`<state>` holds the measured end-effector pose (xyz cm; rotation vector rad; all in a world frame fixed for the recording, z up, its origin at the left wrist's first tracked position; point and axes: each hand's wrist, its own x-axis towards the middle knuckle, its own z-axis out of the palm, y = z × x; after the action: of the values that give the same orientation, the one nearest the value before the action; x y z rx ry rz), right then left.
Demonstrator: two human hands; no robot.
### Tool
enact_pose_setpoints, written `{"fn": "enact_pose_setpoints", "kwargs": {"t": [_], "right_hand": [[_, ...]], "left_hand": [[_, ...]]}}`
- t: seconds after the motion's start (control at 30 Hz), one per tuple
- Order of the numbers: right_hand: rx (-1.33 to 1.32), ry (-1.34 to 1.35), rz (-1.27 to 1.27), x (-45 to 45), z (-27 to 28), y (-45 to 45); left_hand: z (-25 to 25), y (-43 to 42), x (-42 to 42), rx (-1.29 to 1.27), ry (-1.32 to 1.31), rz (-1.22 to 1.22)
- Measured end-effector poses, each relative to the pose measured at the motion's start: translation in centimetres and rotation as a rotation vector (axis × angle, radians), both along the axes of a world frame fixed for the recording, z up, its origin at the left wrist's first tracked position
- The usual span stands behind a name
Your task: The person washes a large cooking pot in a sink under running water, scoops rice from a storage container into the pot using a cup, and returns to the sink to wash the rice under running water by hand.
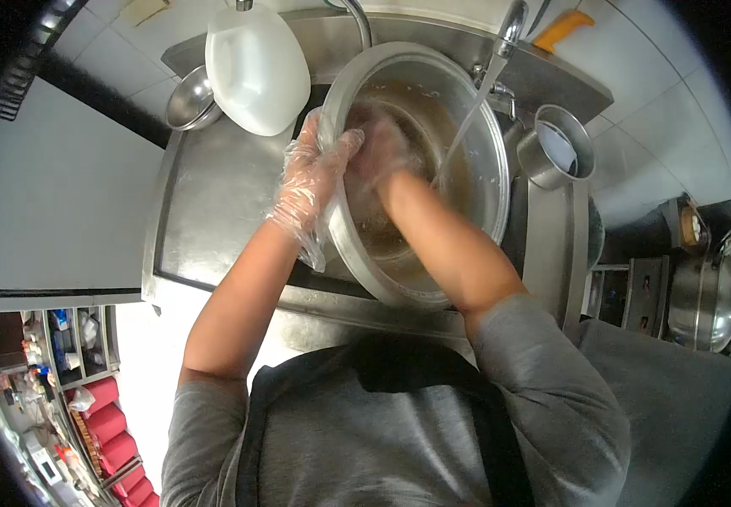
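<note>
A large round basin (412,291) sits tilted in the sink, with murky brownish water inside it. My left hand (310,173), in a clear plastic glove, is closed around the basin's left rim. Inside the basin, my right hand (380,152) is smeared by motion against the inner left wall. Its fingers are too blurred to show whether they hold anything. From the faucet (511,29) at the upper right, a stream of water (465,127) runs down into the basin.
A white plastic container (257,72) and a metal bowl (192,100) stand at the back left, beside the steel counter (213,198). To the right is a metal pot (543,156) with something white inside. An orange-handled tool (561,31) lies behind the faucet.
</note>
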<state>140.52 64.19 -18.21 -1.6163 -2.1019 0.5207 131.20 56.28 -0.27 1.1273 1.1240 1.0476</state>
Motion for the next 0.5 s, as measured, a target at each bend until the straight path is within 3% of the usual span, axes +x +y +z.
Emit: {"fn": "enact_pose_setpoints", "kwargs": {"t": [0.07, 0.2, 0.27, 0.33, 0.43, 0.5], "right_hand": [[-0.044, -0.018, -0.040, 0.5, 0.3, -0.6], [-0.208, 0.051, 0.281, 1.7, -1.8, -11.3], [-0.443, 0.183, 0.502, 5.4, -1.8, -16.8], [-0.484, 0.117, 0.586, 11.1, -3.0, -17.9], [-0.041, -0.374, 0.748, 21.3, -13.9, -13.3], [-0.219, -0.643, 0.495, 24.4, -9.9, -6.7]], "left_hand": [[-0.3, 0.1, -0.2, 0.030, 0.060, 0.011], [0.6, -0.2, 0.4, -0.007, 0.164, 0.035], [-0.4, 0.0, 0.2, -0.018, 0.093, 0.035], [-1.7, 0.6, -0.3, 0.042, -0.055, 0.005], [-1.7, 0.6, -0.7, 0.109, 0.012, -0.083], [-0.1, 0.2, -0.4, 0.106, 0.135, -0.050]]}}
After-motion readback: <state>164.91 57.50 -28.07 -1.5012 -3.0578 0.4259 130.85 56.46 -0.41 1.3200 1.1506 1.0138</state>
